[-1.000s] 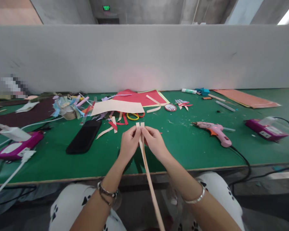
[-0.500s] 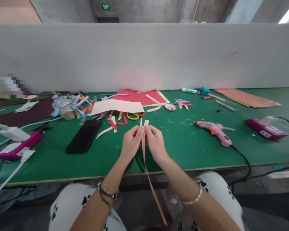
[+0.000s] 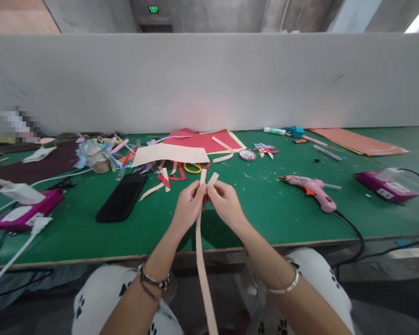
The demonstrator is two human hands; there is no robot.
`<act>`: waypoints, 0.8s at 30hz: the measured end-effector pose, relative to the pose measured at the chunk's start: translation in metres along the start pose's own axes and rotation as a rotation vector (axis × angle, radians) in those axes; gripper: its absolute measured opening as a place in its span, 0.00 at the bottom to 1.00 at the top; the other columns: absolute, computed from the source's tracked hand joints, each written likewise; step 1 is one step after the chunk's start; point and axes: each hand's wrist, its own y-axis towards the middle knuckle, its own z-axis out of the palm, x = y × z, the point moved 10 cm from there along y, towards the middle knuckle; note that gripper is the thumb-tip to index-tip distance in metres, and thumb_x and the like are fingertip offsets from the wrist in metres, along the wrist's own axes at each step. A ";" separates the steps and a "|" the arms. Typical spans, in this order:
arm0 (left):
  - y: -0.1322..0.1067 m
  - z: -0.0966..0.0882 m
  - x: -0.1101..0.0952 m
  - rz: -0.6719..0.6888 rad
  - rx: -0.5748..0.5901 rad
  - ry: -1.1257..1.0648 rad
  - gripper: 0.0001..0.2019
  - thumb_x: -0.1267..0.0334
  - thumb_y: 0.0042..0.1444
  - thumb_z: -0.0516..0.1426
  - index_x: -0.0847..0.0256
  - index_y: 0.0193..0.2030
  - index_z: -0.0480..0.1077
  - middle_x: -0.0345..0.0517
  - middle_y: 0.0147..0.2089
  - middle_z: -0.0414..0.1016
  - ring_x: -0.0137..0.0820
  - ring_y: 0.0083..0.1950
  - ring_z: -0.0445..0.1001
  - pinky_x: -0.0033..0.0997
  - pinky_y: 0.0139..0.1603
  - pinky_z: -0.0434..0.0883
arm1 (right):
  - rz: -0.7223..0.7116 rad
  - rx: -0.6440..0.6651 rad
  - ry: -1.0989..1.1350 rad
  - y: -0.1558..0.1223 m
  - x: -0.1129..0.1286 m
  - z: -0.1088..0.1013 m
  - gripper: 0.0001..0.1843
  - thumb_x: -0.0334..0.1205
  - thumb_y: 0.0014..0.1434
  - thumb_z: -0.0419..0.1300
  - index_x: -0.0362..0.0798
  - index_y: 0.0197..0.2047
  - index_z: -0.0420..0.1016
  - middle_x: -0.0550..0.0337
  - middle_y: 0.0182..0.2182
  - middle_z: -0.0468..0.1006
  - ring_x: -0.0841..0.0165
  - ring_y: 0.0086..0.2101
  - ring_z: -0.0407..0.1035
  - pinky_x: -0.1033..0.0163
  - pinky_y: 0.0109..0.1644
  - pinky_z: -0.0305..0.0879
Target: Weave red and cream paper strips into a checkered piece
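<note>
My left hand (image 3: 189, 203) and my right hand (image 3: 226, 203) meet above the front part of the green table, fingers pinched together. A long peach paper strip (image 3: 199, 251) runs from my left fingertips down past the table edge, and a short end sticks up above them. From the fingers of my right hand another short peach paper end (image 3: 213, 178) points up and to the right. Whether both ends belong to one strip is hidden behind my fingers. Just beyond my hands lie yellow-handled scissors (image 3: 192, 168) and paper scraps (image 3: 165, 180).
A black phone (image 3: 121, 199) lies to the left, a pink glue gun (image 3: 312, 189) with its cord to the right. Purple power strips (image 3: 28, 213) stand at both sides. Red paper (image 3: 195, 138), a peach sheet (image 3: 171, 154) and a glue stick (image 3: 274, 131) are farther back.
The hanging strip has swung left and turned its flat face toward me. My hands have parted slightly at the fingertips, and the two upper ends now spread wider and show more.
</note>
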 end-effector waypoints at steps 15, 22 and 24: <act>0.002 -0.006 -0.006 0.102 -0.045 0.099 0.12 0.58 0.51 0.51 0.61 0.20 0.62 0.34 0.18 0.62 0.24 0.21 0.60 0.22 0.23 0.57 | 0.026 -0.047 0.016 0.006 -0.010 -0.008 0.12 0.42 0.48 0.49 0.47 0.17 0.55 0.71 0.13 0.52 0.79 0.17 0.46 0.70 0.21 0.43; -0.001 -0.011 -0.003 0.052 -0.135 0.009 0.12 0.60 0.50 0.51 0.61 0.20 0.60 0.33 0.17 0.57 0.23 0.20 0.57 0.22 0.20 0.55 | 0.050 -0.033 -0.007 0.006 -0.014 -0.005 0.11 0.42 0.48 0.48 0.47 0.18 0.57 0.71 0.13 0.52 0.77 0.18 0.48 0.69 0.22 0.44; -0.002 -0.012 -0.003 0.058 -0.159 0.012 0.12 0.60 0.51 0.50 0.61 0.19 0.59 0.32 0.16 0.56 0.23 0.19 0.56 0.22 0.20 0.54 | 0.057 -0.024 -0.010 0.005 -0.013 -0.003 0.12 0.43 0.48 0.48 0.48 0.17 0.56 0.70 0.13 0.52 0.77 0.18 0.49 0.69 0.22 0.44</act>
